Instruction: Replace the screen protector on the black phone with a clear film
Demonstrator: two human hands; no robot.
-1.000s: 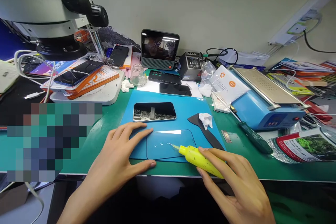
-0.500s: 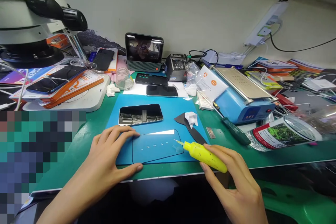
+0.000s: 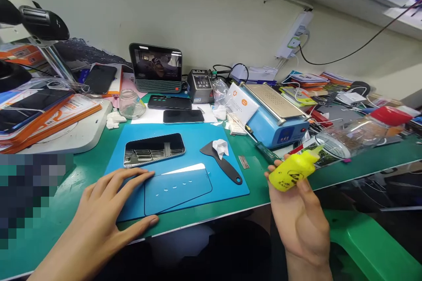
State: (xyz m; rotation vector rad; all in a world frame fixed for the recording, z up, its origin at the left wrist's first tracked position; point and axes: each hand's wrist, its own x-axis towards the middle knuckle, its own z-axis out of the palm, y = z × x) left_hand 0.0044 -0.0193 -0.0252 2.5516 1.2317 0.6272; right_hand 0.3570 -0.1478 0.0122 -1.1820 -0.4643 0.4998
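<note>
A clear glass panel [image 3: 178, 189] with a row of small glue drops lies on the blue mat [image 3: 204, 140] near the table's front edge. My left hand [image 3: 108, 210] rests open beside the panel's left end, thumb and forefinger framing its corner. My right hand [image 3: 301, 215] holds a yellow glue bottle [image 3: 293, 170] lifted off to the right, over the table's front edge, nozzle pointing up and right. Behind the panel a phone [image 3: 154, 149] lies face up on the mat. A black scraper [image 3: 220, 164] with a white tissue scrap lies to the right.
A blue heating machine [image 3: 275, 120] stands at right, a plastic bottle [image 3: 356, 134] lying beside it. Behind are a small screen [image 3: 156, 66], a control box [image 3: 200, 85], a glass jar [image 3: 130, 103] and two dark phones [image 3: 183, 116]. A microscope base with orange boxes [image 3: 49, 116] fills the left.
My right hand lifted the yellow bottle away from the glass panel, up and to the right. My view swung right. My left hand stayed at the panel's left end.
</note>
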